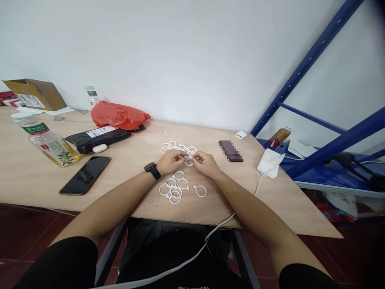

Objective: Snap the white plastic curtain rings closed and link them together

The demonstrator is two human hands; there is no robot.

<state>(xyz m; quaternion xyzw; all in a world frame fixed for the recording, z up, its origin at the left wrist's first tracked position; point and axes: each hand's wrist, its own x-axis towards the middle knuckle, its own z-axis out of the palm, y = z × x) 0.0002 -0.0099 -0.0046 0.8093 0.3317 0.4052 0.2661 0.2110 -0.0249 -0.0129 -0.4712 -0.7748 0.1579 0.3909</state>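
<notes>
Fingers (181, 159), head view: left hand (170, 161) and right hand (207, 163) pinch at a white ring (189, 165), tips nearly meeting.
White ring: between the hands, over the bench (210, 210).
Far rings (181, 149): clustered just beyond the fingers.
Near rings (174, 187): overlapping pile, lone ring (195, 191) beside it.

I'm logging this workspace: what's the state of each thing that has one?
Left hand, right hand: fingertips pinched at white ring
Front rings: loose, clustered
Rear rings: clustered
Lone ring: lying apart
Near bottle: capped, partly filled
Rear bottle: capped
Shelf bottle: capped
Near phone: screen dark
Watch: worn, screen dark
Earbud-like case: closed
Red bag: crumpled
Cardboard box: open
White power unit: cable attached
Pixelated device: cannot tell
</notes>
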